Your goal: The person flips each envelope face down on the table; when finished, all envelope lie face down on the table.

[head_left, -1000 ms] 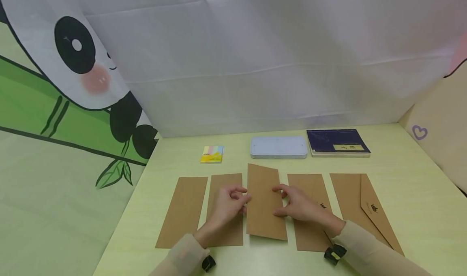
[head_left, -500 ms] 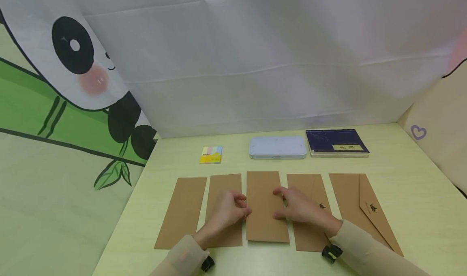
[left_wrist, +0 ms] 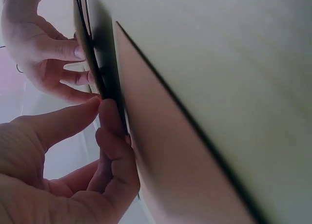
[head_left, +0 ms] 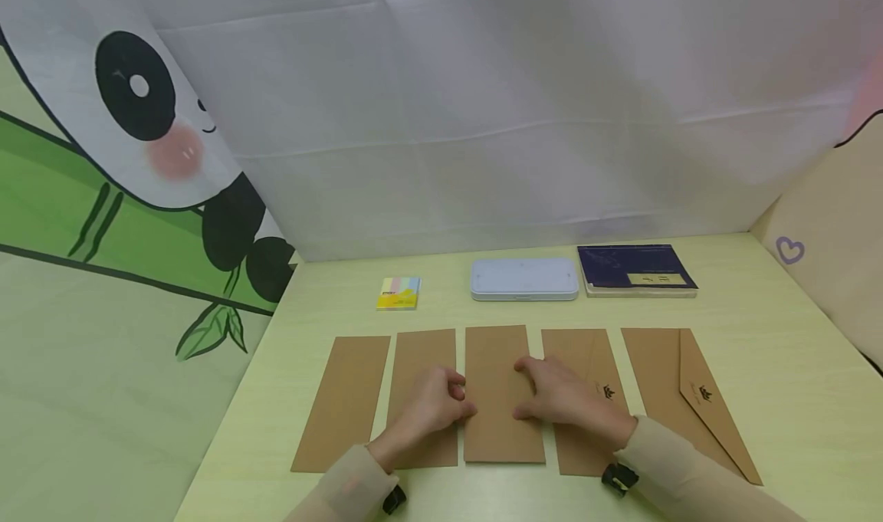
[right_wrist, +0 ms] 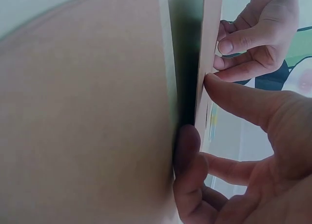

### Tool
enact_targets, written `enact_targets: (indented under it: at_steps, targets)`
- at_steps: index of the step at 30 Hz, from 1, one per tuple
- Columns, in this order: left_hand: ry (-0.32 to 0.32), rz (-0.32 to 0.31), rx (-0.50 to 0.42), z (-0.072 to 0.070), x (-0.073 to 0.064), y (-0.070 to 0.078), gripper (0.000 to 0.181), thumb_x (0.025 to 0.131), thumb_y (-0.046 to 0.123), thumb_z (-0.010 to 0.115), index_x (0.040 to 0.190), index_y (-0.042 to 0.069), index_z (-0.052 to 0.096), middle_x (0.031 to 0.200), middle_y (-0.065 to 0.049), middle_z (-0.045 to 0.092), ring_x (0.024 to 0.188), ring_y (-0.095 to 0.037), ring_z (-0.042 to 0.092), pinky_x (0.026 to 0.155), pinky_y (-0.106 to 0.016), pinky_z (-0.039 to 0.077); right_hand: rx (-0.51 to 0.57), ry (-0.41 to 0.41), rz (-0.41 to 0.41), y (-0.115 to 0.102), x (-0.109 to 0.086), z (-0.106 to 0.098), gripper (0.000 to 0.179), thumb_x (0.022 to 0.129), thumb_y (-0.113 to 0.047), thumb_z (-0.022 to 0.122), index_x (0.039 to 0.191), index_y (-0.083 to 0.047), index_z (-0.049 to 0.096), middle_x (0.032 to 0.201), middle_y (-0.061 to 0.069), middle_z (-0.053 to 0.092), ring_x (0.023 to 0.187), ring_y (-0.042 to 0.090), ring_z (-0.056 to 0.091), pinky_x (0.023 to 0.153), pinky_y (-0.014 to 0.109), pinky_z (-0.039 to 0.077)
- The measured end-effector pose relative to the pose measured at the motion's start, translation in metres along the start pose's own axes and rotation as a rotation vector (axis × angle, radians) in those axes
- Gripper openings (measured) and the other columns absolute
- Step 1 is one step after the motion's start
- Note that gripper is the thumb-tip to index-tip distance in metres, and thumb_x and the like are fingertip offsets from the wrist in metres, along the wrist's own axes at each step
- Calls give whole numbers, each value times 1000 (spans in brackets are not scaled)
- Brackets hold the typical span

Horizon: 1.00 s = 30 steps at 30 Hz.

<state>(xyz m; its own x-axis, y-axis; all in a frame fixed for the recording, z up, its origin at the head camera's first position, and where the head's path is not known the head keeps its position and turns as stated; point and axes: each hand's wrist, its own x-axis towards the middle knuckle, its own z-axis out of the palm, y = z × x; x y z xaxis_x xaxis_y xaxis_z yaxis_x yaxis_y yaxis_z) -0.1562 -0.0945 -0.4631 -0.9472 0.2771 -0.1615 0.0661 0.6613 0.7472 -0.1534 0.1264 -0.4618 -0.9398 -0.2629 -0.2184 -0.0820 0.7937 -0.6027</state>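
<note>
The middle brown envelope point(head_left: 493, 399) lies plain side up in a row of several. My left hand point(head_left: 428, 403) pinches its left edge, thumb above and fingers below in the left wrist view. At the opposite edge, my right hand point(head_left: 569, 395) holds it with the thumb on top and curled fingers by the underside. Both wrist views show a dark gap beneath this envelope, so it sits slightly above the table. Left of it lie a second envelope point(head_left: 424, 349), partly under my left hand, and an outer plain one point(head_left: 343, 403).
Under my right forearm is an envelope with a crown print point(head_left: 582, 449); another envelope point(head_left: 651, 361) lies flap up at the far right. Along the back of the table point(head_left: 759, 338) are sticky notes point(head_left: 398, 293), a pale flat case point(head_left: 524, 279) and a dark blue book point(head_left: 636, 267).
The middle envelope has come down from a raised, tilted pose to lie almost flat in the row. Both hands have lowered with it, staying at its edges.
</note>
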Motion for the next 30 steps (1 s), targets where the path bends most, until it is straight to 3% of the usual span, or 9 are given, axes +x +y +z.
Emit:
enact_targets:
  at_steps: [5,8,18,21,24,28,30]
  targets:
    - [-26,40,42,0,0,1,21,69,9,83,74,2,64,61,4,50,51,-7,45,47,-22,36,-6,2,9,-2,-1,1,66,66,-28,88,122,-10,58,107,13,54,93,25,50,79,44,44]
    - [-43,67,69,-1,0,2,27,70,11,81,62,8,56,54,5,47,46,-6,42,44,-22,30,-2,4,6,-3,-2,1,67,64,-26,88,121,-10,58,107,13,53,92,25,49,77,43,44]
    - [-41,95,115,-2,-1,4,32,69,13,81,57,10,52,47,9,43,43,-5,39,43,-21,25,27,-7,-17,-2,-3,0,66,64,-24,88,120,-9,57,104,11,52,87,23,48,76,41,44]
    - [-32,114,148,-3,0,8,28,70,14,79,61,8,53,52,7,42,46,-6,36,45,-23,24,38,8,-44,2,-4,-5,65,63,-24,88,118,-8,58,103,9,54,88,21,49,76,40,44]
    - [-53,109,133,-2,2,14,19,73,15,78,77,3,65,62,4,51,53,-8,42,48,-24,32,47,28,-63,7,-5,-13,65,63,-23,89,118,-5,58,103,10,55,89,23,51,78,40,43]
    - [-113,75,60,4,5,24,42,74,17,81,107,-4,67,81,-2,62,70,-12,55,63,-27,47,38,60,-81,17,-8,-24,67,64,-22,89,119,-1,58,111,15,56,100,29,52,84,45,43]
    - [-128,78,37,9,7,28,46,73,17,82,110,-5,65,84,-5,65,75,-14,58,67,-29,48,15,81,-86,23,-10,-28,66,65,-23,88,119,-1,58,115,17,56,105,32,52,87,47,43]
